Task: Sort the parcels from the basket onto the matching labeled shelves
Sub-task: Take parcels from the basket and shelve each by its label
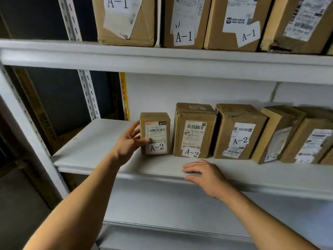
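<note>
My left hand (128,141) is nearer: the small box (155,133) stands tall, touching my spread fingers' right side. My right hand (203,175) rests flat on the shelf edge (144,175).

The small A-2 parcel (155,133) stands on the middle shelf (100,141), touching the left hand's fingers (137,131) on their right; more parcels line up beyond, behind the right hand's fingers (191,170) on the shelf edge.
</note>
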